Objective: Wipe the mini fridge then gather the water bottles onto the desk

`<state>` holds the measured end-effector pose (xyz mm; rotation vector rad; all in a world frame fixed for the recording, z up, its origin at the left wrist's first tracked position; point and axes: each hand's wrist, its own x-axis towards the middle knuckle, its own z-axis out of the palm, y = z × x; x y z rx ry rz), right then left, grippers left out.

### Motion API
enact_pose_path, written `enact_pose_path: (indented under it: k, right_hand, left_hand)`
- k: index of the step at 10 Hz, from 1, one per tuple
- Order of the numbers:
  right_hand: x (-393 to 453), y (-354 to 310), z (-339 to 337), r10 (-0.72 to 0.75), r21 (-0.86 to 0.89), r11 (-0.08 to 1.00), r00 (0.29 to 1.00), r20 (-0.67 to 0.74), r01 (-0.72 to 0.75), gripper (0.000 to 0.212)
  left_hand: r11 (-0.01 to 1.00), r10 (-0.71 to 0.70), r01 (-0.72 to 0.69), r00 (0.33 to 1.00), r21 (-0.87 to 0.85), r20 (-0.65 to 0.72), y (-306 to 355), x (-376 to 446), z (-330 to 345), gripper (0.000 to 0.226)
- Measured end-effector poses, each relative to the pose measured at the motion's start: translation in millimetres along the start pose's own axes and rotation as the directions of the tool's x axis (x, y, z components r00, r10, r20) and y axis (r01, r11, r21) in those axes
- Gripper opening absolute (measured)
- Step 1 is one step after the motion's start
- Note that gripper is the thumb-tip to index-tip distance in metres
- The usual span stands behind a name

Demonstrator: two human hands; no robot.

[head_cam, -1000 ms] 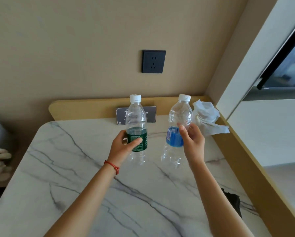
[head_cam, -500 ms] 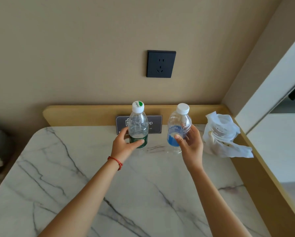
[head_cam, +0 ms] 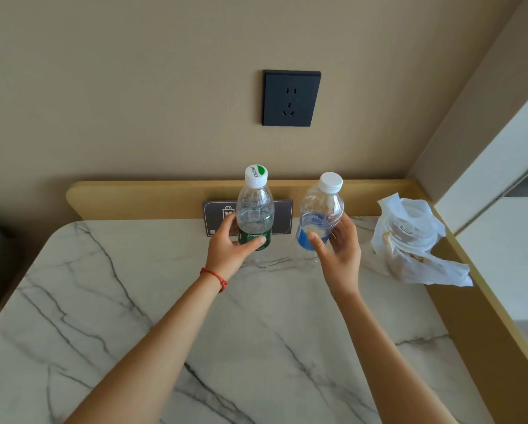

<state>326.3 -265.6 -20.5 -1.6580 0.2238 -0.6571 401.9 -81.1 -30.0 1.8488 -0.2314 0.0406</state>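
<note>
ok so from the head cam rn: both hands are out over the marble-look desk point(head_cam: 134, 301), each w/ a water bottle. My left hand point(head_cam: 226, 250) grips the green-label bottle point(head_cam: 255, 212), fingers wrapped round the label, thumb on the near side. Bottle's upright, white cap w/ a green patch on top. Can't tell if its base is actually touching the desk, hand blocks it.

Right hand point(head_cam: 337, 250) grips the blue-label bottle point(head_cam: 319, 215), thumb across the label at the front, other fingers curled behind. That one's tilted, cap leaning to the right. Bottom looks close to the desk but idk if it's resting on it, clear plastic is hard to read there.

The 2 bottles are near each other, not touching, toward the back of the desk. Right behind them a small dark sign point(head_cam: 282, 215) leans on the wooden back rail point(head_cam: 134, 197). A crumpled white plastic bag point(head_cam: 409, 240) sits at the right edge of the desk, near the blue one but apart. Black wall socket point(head_cam: 291, 98) up on the beige wall. Red string bracelet point(head_cam: 215, 276) on the left wrist. Mini fridge isn't in frame.
</note>
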Motion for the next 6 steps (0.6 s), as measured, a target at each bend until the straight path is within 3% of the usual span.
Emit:
enact_pose_path:
  k: [2,4,6]
  right_hand:
    - [-2,1,-2,-0.006,-0.009,1.0,1.0,0.013,0.006,0.063]
    - [-6,-5,-7,0.006,-0.038,0.999,1.0,0.02,-0.006,0.062]
    - [-25,-19,-15,0.072,-0.06,0.995,0.995,-0.067,-0.076,0.061]
  left_hand:
    - [1.0,-0.008,0.008,1.0,-0.005,0.011,-3,1,0,0.056]
    - [0.999,-0.036,0.036,0.999,-0.028,0.012,-2,-7,-1,0.078]
    - [0.998,-0.043,0.038,0.995,-0.05,-0.093,14,-29,-10,0.074]
